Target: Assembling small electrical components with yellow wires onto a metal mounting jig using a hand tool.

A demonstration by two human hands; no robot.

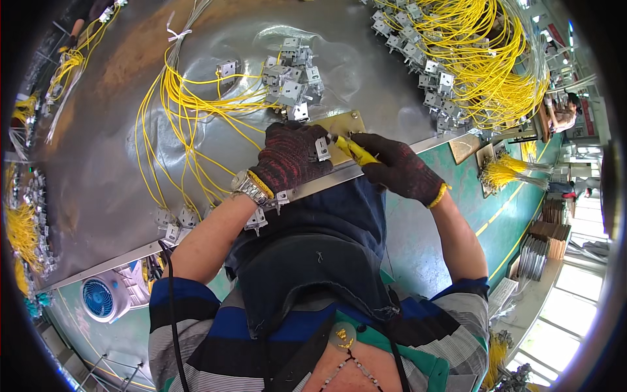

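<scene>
My left hand, in a dark red and black knit glove, is closed around a small silver metal bracket at the table's near edge. My right hand, in a similar glove, grips a yellow-handled tool; its dark front end points at the bracket, and its exact kind is unclear. Under and behind the bracket lies a flat tan plate with screws at its corner. Just beyond my left hand is a pile of metal brackets, with yellow wires running left from it.
A large heap of yellow wires with brackets covers the far right of the metal table. More brackets sit at the near edge by my left forearm. A blue-faced fan stands below left. Another person is at far right.
</scene>
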